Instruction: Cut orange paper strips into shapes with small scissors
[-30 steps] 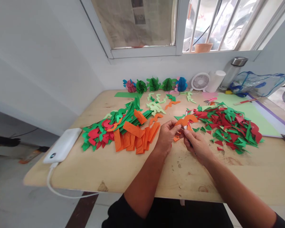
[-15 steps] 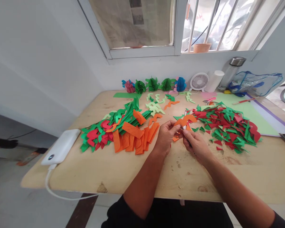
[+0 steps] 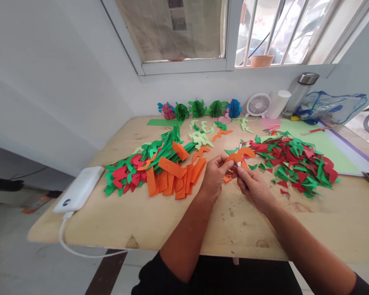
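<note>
Wooden bench (image 3: 110, 221) against a pale wall (image 3: 169, 85), below a window (image 3: 231, 37). Since the earlier frame, hardly any change: the left hand (image 3: 215, 175) keeps its grip clamped on a wavy orange cutout (image 3: 243, 154), between orange strips (image 3: 169, 182) and red-and-green scraps (image 3: 295, 164); the right hand (image 3: 256, 187) remains closed around a slender tool (image 3: 239, 164), probably scissors, partly hidden from view.

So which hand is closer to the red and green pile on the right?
Right: the right hand is just left of the pile; the left hand is farther left.
</note>
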Demonstrator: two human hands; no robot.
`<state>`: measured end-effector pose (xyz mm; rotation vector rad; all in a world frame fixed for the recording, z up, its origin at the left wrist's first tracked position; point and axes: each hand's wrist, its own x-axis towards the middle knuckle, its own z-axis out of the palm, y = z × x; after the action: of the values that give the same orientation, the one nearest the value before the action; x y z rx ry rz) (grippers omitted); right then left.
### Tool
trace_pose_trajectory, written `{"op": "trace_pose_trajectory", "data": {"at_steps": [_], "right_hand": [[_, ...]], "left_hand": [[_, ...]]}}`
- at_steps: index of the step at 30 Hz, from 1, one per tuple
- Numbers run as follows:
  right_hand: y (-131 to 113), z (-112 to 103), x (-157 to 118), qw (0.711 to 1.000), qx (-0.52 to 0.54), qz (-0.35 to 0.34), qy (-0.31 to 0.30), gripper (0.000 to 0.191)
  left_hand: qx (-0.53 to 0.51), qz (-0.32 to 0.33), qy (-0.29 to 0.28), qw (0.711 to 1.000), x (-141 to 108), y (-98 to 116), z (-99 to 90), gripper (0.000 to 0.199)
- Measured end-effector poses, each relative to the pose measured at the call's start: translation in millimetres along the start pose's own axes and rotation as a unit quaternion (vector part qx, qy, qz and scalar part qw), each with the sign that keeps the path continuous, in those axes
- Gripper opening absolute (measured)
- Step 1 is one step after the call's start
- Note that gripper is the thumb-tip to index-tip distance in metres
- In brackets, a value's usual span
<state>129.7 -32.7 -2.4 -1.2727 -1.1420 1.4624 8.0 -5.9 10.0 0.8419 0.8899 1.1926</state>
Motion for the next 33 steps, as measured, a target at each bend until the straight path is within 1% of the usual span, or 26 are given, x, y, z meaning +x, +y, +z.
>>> {"op": "trace_pose_trajectory", "data": {"at_steps": [20,33], "right_hand": [[-0.2,-0.8,-0.3,1.000,0.020,0.003,0.002,0.054],[-0.9,-0.2,-0.2,1.000,0.015,-0.006,-0.005,0.050]], "left_hand": [[0.003,0.002,0.003,1.000,-2.1,2.6,0.8,0.017],[0.003,-0.001,0.004,1.000,-2.5,3.0,0.8,0.018]]}}
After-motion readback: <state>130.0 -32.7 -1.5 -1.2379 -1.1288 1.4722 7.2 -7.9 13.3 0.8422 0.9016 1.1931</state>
